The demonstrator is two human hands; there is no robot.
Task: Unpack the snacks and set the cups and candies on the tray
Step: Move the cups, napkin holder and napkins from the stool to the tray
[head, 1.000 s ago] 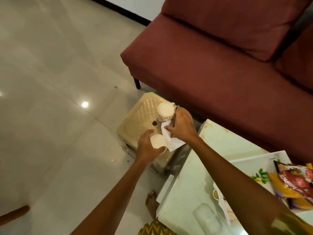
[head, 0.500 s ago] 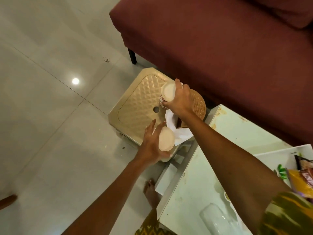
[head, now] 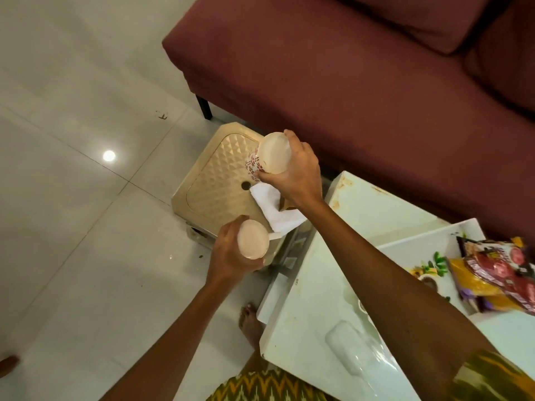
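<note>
Over the gold stool (head: 215, 180) I've got two cups in the air: the patterned cup (head: 270, 154) wrapped in my right hand (head: 295, 172), the plain cup (head: 252, 239) clasped in my left hand (head: 231, 256). Both grips are closed around the cup walls, and both cups are tilted. Thin walls could buckle if I squeeze. The tray (head: 405, 250) sits well to the right on the worktop (head: 385, 209), snack packets (head: 498, 270) already crowding it, so placing cups there risks a knock-over.

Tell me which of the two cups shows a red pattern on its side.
The cup in the right hand, the farther cup above the beige stool. Red motifs show on its wall. The cup in the left hand, the nearer cup, shows only its pale opening.
</note>
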